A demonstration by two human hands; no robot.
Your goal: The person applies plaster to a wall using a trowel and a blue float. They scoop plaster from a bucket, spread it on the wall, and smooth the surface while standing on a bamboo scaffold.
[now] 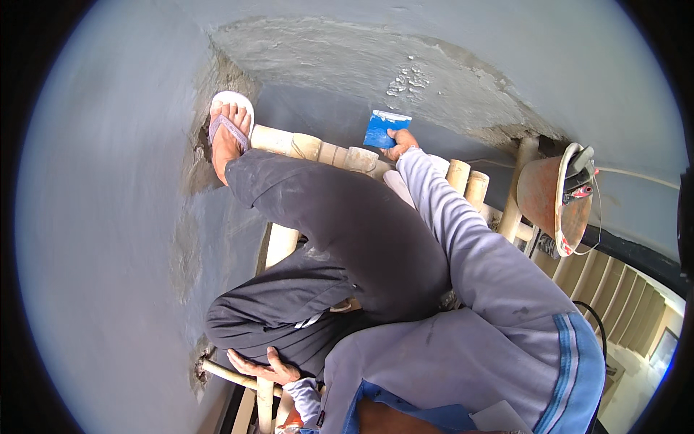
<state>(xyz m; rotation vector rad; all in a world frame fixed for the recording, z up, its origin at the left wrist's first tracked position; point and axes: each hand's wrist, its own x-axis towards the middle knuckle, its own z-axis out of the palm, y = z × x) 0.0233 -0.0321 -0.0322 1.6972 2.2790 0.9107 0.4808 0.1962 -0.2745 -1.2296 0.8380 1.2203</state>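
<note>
Grey wall is surrounding your bamboo scaffold, and a rough plaster patch above it is carrying lumpy whitish blobs right of its middle. Your right hand is holding the blue putty blade, thumb pressing on its face. That blade is standing just below the blobs, pale paste showing along its upper edge; whether the edge is touching the surface, this single view is not settling. Your left hand is lying spread against your dark trousers, gripping nothing visible. Spreading appears to be the step in hand. For a sound finish, you should be laying the full edge on evenly, drawing the blobs out thin and feathering them into the patch. With your sandalled foot resting near the wall, you should be avoiding any overreach toward the orange-brown bucket
</note>
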